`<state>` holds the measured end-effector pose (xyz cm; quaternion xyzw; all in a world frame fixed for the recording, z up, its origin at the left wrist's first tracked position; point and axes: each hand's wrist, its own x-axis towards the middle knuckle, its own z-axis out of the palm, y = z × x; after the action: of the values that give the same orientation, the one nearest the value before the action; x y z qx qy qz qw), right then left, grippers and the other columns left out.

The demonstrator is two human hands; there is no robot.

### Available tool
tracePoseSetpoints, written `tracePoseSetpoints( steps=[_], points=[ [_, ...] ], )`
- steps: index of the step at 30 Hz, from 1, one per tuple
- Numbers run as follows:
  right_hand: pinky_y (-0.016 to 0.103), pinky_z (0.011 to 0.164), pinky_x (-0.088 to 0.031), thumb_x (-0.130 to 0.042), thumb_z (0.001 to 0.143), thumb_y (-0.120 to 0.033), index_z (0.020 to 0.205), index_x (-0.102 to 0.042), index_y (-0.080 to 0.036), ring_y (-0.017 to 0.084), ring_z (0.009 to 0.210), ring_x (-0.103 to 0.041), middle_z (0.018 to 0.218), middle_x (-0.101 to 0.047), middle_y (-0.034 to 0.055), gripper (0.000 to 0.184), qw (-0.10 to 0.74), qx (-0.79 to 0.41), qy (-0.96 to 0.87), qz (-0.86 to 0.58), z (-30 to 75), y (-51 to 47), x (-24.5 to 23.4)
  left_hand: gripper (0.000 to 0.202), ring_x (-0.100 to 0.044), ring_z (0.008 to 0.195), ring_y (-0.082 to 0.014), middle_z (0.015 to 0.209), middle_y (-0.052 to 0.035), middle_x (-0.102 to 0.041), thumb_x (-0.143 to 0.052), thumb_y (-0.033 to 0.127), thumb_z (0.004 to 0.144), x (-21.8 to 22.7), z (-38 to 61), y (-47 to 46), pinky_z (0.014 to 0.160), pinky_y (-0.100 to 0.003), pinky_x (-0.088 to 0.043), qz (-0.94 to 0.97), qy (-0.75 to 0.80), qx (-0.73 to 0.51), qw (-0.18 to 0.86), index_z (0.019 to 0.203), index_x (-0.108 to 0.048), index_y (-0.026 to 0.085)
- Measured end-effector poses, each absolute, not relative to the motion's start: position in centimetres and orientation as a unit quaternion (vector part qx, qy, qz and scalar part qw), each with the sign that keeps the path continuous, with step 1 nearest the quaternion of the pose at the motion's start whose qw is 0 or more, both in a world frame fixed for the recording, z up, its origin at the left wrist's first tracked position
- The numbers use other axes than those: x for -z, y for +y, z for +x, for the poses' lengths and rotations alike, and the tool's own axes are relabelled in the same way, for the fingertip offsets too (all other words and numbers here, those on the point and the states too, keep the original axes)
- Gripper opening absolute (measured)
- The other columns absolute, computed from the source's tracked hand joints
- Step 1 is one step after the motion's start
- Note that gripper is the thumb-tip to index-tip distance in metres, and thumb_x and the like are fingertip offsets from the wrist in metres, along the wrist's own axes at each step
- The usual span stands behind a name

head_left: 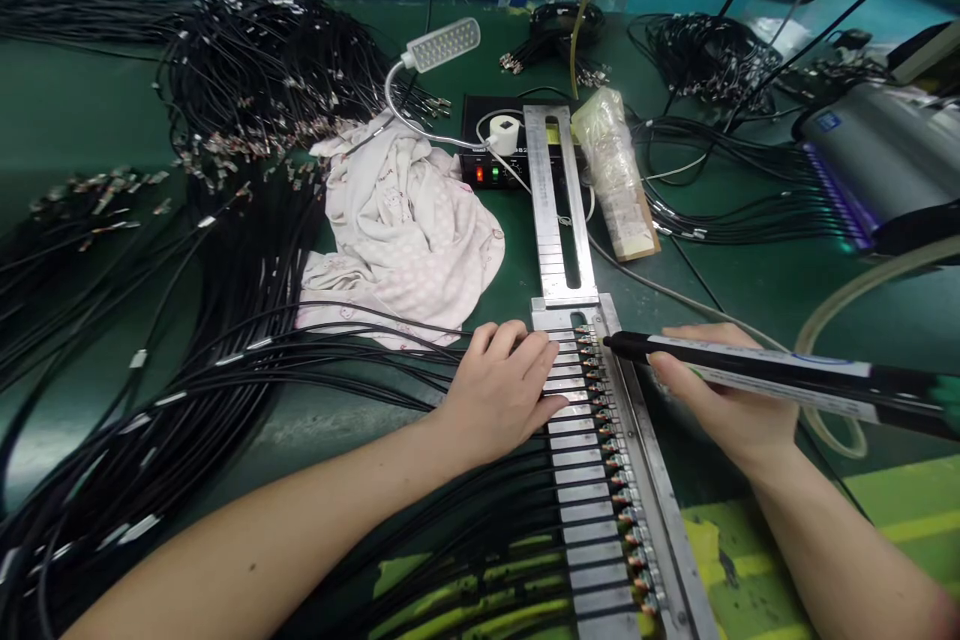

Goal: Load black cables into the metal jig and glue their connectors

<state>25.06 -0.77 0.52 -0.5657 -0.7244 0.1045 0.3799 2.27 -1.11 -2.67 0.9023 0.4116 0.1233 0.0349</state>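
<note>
From my remote station I see the bench point(75, 100) evenly lit by cool overhead light, teal in cast; shadows fall soft and short beneath the left hand point(495, 390); white glare washes the metal fixture point(581, 498) just by its fingers; a violet glow edges the grey machine point(877, 160) at right; the wide lens bows the cable bundles point(150, 400) at the left edge; the black tool point(787, 378) smears toward the right border; the far background goes soft.
</note>
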Motion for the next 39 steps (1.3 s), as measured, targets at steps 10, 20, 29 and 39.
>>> tracePoseSetpoints(
  steps=[10, 20, 29, 39],
  points=[
    [0.033, 0.059, -0.053, -0.065, 0.075, -0.030, 0.080, -0.060, -0.026, 0.018, 0.064, -0.062, 0.074, -0.064, 0.0000, 0.008, 0.386, -0.100, -0.730, -0.556, 25.19, -0.84, -0.66, 0.044, -0.042, 0.103, -0.0282, 0.116, -0.0103, -0.055, -0.041, 0.045, 0.091, 2.81, 2.32, -1.06, 0.084, -0.044, -0.033, 0.903, 0.411, -0.125, 0.033, 0.118, -0.050, 0.011],
    [0.030, 0.058, -0.053, -0.065, 0.076, -0.030, 0.080, -0.060, -0.027, 0.017, 0.063, -0.062, 0.074, -0.064, -0.0011, 0.007, 0.380, -0.100, -0.735, -0.553, 25.40, -0.75, -0.61, 0.044, -0.042, 0.103, -0.0282, 0.115, -0.0111, -0.054, -0.041, 0.045, 0.091, 2.90, 2.29, -1.00, 0.084, -0.044, -0.034, 0.903, 0.409, -0.130, 0.033, 0.118, -0.050, 0.011],
    [0.030, 0.058, -0.053, -0.068, 0.072, -0.027, 0.079, -0.062, -0.024, 0.016, 0.062, -0.063, 0.073, -0.066, -0.0003, 0.010, 0.420, -0.059, -0.714, -0.557, 25.75, -0.93, -0.81, 0.043, -0.042, 0.104, -0.0289, 0.114, -0.0097, -0.054, -0.040, 0.044, 0.091, 2.92, 2.14, -1.02, 0.084, -0.044, -0.034, 0.904, 0.405, -0.133, 0.025, 0.120, -0.050, 0.015],
    [0.027, 0.058, -0.053, -0.066, 0.074, -0.026, 0.081, -0.062, -0.024, 0.015, 0.062, -0.063, 0.073, -0.066, -0.0004, 0.008, 0.392, -0.078, -0.745, -0.534, 25.49, -1.13, -0.78, 0.038, -0.042, 0.106, -0.0299, 0.113, -0.0114, -0.054, -0.043, 0.043, 0.090, 3.02, 2.18, -1.04, 0.083, -0.044, -0.035, 0.906, 0.397, -0.148, 0.013, 0.116, -0.053, 0.017]
  ],
)
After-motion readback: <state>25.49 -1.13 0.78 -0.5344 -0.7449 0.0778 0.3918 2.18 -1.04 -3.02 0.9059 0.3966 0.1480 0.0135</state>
